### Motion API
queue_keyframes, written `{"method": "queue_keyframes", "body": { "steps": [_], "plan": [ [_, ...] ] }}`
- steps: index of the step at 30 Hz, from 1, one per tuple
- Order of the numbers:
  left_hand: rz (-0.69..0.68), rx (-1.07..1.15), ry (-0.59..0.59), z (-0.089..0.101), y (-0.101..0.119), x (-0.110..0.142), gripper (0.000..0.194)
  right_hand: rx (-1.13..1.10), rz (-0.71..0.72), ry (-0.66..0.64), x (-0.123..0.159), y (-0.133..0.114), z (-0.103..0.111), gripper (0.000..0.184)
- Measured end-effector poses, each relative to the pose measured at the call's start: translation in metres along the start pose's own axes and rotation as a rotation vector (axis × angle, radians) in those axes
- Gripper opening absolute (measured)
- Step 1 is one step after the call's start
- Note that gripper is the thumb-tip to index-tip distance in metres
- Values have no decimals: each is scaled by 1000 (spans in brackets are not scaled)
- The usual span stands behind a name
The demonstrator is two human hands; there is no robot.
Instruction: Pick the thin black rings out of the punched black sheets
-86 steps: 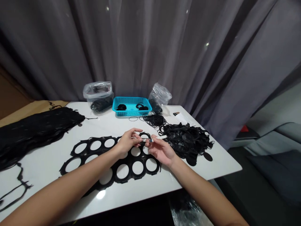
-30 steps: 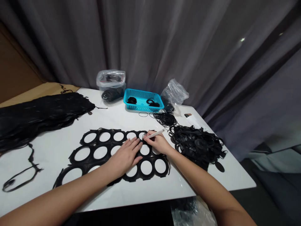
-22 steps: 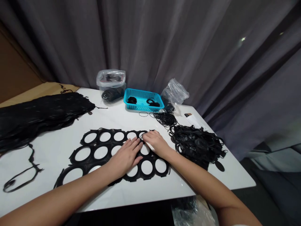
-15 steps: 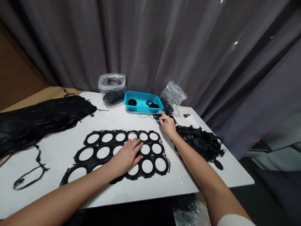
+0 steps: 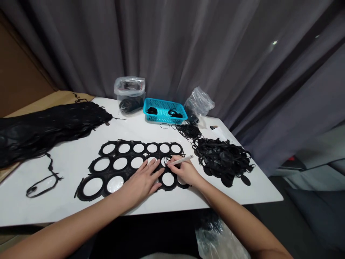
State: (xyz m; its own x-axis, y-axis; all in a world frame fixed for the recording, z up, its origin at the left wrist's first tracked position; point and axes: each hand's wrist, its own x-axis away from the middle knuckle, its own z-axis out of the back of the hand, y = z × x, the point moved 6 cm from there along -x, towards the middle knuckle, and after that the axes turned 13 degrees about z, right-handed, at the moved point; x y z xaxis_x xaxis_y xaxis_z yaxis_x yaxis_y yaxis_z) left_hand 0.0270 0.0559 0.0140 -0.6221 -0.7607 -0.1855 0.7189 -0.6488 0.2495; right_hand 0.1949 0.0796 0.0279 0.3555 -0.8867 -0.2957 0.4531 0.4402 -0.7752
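Observation:
A black rubber-like sheet (image 5: 110, 171) with rows of round holes lies on the white table. My left hand (image 5: 144, 179) rests on it with the fingers spread flat. Close by on the right, my right hand (image 5: 187, 172) grips a slim white pen-like tool (image 5: 183, 159) between thumb and fingers. The tool's tip is at a hole in the sheet's middle row, partly hidden by the fingers. A thin dark loop shows near that tip; whether the tool touches it I cannot tell.
Behind stand a blue basket (image 5: 165, 104) with black rings and two clear plastic bags (image 5: 129, 94). Thin black rings (image 5: 190, 131) lie heaped before the basket. To the right is a pile of black scraps (image 5: 223, 160), to the left a stack of black sheets (image 5: 54, 131).
My right hand has come back from the heap of thin rings to the holed sheet, still holding the white tool. My left hand stays flat on the sheet. The view has shifted slightly.

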Motion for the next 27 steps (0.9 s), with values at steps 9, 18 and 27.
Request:
{"method": "queue_keyframes", "body": {
  "steps": [9, 18, 27],
  "plan": [
    [-15, 30, 55, -3, -3, 2, 45, 27, 57, 4, 2, -1, -2, 13],
    [-41, -53, 71, -4, -1, 3, 44, 554, 412, -163, -2, -15, -12, 11],
    [-60, -4, 131, 11, 3, 9, 43, 433, -71, 303, -31, 39, 96, 20]
  ]
}}
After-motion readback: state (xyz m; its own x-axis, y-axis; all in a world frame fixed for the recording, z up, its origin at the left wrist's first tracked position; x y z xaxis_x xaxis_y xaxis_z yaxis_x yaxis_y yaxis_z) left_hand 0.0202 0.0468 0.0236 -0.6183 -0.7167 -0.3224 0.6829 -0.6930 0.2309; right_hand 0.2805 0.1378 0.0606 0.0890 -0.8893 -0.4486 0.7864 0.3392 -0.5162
